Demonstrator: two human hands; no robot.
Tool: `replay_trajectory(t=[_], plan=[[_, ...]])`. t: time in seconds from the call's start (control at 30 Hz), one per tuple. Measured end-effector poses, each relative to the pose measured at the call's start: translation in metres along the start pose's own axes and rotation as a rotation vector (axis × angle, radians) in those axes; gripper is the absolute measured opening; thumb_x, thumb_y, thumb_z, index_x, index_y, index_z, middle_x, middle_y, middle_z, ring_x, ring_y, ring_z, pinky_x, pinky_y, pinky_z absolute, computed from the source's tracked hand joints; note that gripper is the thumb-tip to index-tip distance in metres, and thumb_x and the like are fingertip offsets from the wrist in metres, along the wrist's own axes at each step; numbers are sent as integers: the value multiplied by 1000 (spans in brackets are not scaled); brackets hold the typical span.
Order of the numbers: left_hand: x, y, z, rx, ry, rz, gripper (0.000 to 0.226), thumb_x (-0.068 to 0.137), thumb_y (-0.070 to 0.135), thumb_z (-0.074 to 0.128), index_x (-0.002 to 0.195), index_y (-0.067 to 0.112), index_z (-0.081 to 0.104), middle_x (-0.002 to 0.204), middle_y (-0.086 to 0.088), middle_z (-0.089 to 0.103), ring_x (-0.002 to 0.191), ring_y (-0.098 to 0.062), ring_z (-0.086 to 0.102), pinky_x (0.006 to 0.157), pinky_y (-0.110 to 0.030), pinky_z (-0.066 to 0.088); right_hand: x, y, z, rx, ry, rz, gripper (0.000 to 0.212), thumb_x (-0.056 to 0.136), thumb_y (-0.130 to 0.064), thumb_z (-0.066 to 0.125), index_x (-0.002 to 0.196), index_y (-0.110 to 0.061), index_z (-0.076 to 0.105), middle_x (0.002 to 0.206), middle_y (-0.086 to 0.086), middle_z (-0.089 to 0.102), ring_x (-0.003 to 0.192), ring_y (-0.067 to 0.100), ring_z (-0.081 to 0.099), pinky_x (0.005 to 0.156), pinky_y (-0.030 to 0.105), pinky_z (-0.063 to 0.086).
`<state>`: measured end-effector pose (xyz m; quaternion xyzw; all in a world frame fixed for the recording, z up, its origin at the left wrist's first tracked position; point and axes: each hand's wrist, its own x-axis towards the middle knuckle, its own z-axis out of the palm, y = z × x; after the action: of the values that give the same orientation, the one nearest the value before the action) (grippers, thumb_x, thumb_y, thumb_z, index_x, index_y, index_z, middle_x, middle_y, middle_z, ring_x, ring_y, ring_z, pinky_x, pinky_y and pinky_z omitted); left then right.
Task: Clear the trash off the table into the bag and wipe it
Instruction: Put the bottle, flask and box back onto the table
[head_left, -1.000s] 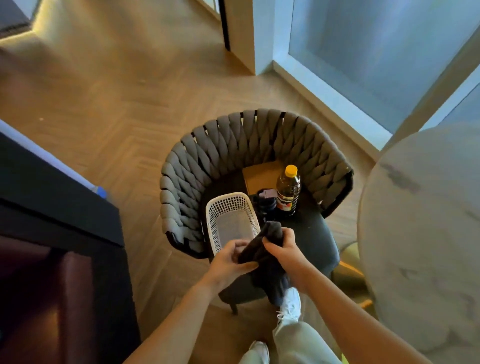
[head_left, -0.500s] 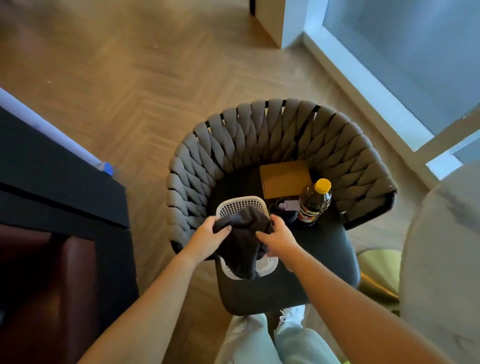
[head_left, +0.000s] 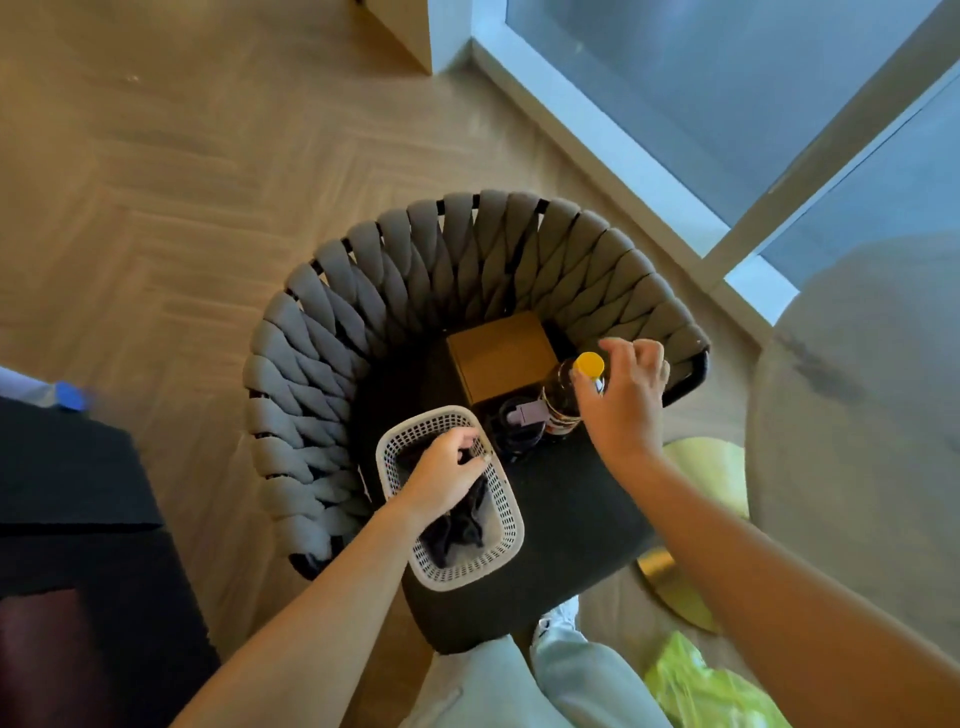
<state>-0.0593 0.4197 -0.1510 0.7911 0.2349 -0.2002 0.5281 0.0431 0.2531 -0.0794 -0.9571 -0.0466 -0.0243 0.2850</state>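
Note:
A dark cloth (head_left: 457, 530) lies crumpled inside a white perforated basket (head_left: 467, 571) on the seat of a woven grey chair (head_left: 467, 249). My left hand (head_left: 447, 473) is down in the basket on top of the cloth, fingers curled on it. My right hand (head_left: 623, 395) is spread beside the yellow cap of a dark bottle (head_left: 563, 400), thumb and fingers on either side of the neck, not clearly touching it. The round marble table (head_left: 857, 441) is at the right. A green plastic bag (head_left: 701, 686) lies on the floor at the bottom right.
On the chair seat (head_left: 571, 519) also stand a brown cardboard box (head_left: 501, 353) and a dark cup with a purple lid (head_left: 519, 421). Black furniture (head_left: 67, 493) fills the left edge. A window with a white frame (head_left: 597, 130) runs along the far right. My legs are below the chair.
Both hands held the cloth above the basket; now it lies in the basket under my left hand. My right hand let go and moved right to the bottle's cap.

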Motion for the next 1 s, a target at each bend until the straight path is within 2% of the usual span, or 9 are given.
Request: replay_trajectory(t=[0.13, 0.27, 0.33, 0.53, 0.6, 0.7, 0.83, 0.9, 1.0], plan=[[12, 31, 10, 85, -1, 204, 47, 90, 25, 59, 134, 23, 42, 134, 1, 44, 122, -9, 40, 102, -24, 32, 28, 5, 0, -344, -350, 53, 66, 85, -31, 61, 141, -25, 26, 139, 10, 26, 125, 32, 28, 93, 46, 44], [24, 49, 17, 124, 2, 311, 56, 86, 21, 64, 137, 23, 40, 131, 7, 40, 113, 3, 33, 93, -7, 26, 32, 6, 7, -408, -559, -14, 45, 91, -17, 52, 133, -18, 34, 125, 13, 40, 112, 32, 45, 84, 40, 47], [26, 55, 19, 126, -6, 338, 61, 84, 19, 67, 138, 21, 39, 127, 7, 39, 114, 1, 36, 87, 3, 26, 30, 8, 6, -417, -548, -20, 33, 91, -12, 48, 123, -12, 40, 116, 14, 43, 104, 32, 49, 75, 36, 44], [28, 77, 37, 241, -20, 494, 78, 74, 26, 76, 139, 26, 34, 137, 4, 39, 124, -12, 39, 101, -18, 37, 26, 8, -30, -258, -480, 54, 23, 89, -16, 45, 110, -7, 46, 108, 16, 50, 94, 33, 53, 75, 40, 46], [25, 97, 43, 295, 8, 575, 84, 71, 32, 78, 140, 28, 29, 140, 4, 37, 127, -17, 37, 103, -30, 38, 27, 3, -58, -233, -367, 17, 22, 88, -22, 48, 105, -9, 48, 99, 11, 52, 84, 26, 54, 64, 32, 44], [17, 142, 51, 328, 73, 699, 86, 68, 36, 79, 137, 25, 29, 134, 7, 37, 121, -11, 36, 103, -29, 36, 31, -2, -112, -206, -184, -41, 24, 84, -31, 53, 102, -15, 52, 91, 3, 54, 70, 15, 46, 54, 23, 35], [-2, 214, 68, 295, 85, 791, 80, 66, 42, 78, 129, 35, 28, 116, 22, 30, 114, -4, 33, 101, -30, 36, 39, 1, -187, -113, -39, -65, 33, 84, -41, 59, 107, -18, 53, 90, -3, 53, 73, 12, 48, 57, 17, 36], [-10, 248, 81, 310, 100, 841, 79, 64, 43, 77, 127, 33, 31, 114, 18, 35, 112, -5, 36, 99, -30, 40, 43, 10, -222, -70, 14, -64, 36, 83, -41, 61, 109, -17, 54, 88, -5, 50, 74, 11, 46, 52, 13, 28], [-19, 296, 106, 302, 108, 900, 77, 62, 40, 76, 125, 28, 34, 110, 13, 40, 107, -9, 43, 90, -29, 47, 51, 30, -271, -8, 80, -77, 37, 82, -36, 63, 109, -13, 55, 96, 3, 58, 79, 14, 48, 60, 19, 34]])
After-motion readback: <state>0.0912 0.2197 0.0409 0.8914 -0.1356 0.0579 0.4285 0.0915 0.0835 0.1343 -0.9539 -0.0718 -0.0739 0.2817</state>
